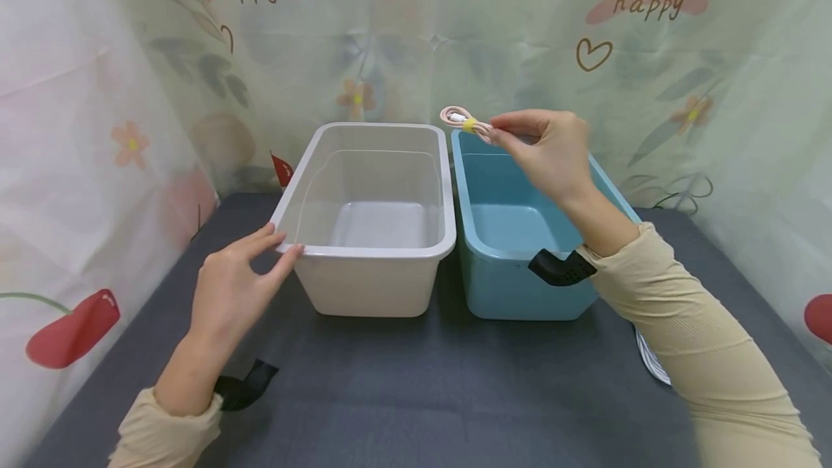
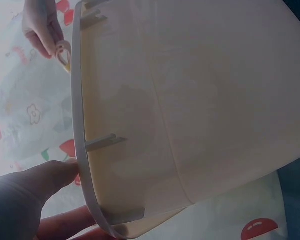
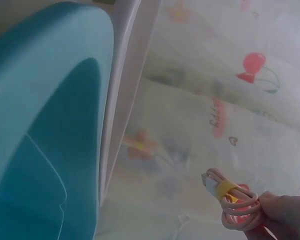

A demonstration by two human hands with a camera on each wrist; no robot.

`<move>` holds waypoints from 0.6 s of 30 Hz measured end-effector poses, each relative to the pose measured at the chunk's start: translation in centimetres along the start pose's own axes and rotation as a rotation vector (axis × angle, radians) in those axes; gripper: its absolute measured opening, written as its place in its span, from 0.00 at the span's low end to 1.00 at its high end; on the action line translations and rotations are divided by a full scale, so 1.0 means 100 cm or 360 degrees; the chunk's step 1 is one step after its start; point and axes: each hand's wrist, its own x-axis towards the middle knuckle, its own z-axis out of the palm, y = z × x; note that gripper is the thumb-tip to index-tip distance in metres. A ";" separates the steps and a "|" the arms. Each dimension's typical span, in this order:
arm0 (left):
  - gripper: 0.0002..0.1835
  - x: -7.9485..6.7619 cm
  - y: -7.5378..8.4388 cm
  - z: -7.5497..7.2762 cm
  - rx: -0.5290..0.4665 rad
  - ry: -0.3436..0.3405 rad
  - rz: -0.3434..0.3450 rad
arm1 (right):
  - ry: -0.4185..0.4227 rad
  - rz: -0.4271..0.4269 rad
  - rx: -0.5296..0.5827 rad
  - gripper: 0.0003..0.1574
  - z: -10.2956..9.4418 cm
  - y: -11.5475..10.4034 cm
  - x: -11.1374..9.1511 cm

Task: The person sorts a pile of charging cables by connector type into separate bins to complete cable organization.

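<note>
Right hand (image 1: pixel 548 152), upper right: pinching cable (image 1: pixel 463 120) | left hand (image 1: pixel 234 284), centre left: pinching white tub (image 1: pixel 373 284) — best grip firm, tub steady

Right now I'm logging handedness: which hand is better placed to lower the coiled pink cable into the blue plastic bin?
Probably the right hand: it pinches the cable near the blue bin; the left hand touches the off-white plastic bin's rim.

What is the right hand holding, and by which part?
The right hand pinches a coiled pink cable at the looped end away from its white connector.
</note>
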 end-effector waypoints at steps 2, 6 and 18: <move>0.21 0.000 0.000 0.000 0.0000 -0.0002 -0.0001 | -0.0018 0.0011 -0.0002 0.12 0.006 -0.001 0.004; 0.20 0.000 0.001 0.000 0.0005 -0.0006 -0.0010 | -0.0049 0.0033 -0.0006 0.12 0.017 -0.002 0.013; 0.21 0.001 0.001 0.000 0.0034 -0.0044 -0.0037 | -0.0101 0.0083 0.0008 0.12 0.051 -0.007 0.033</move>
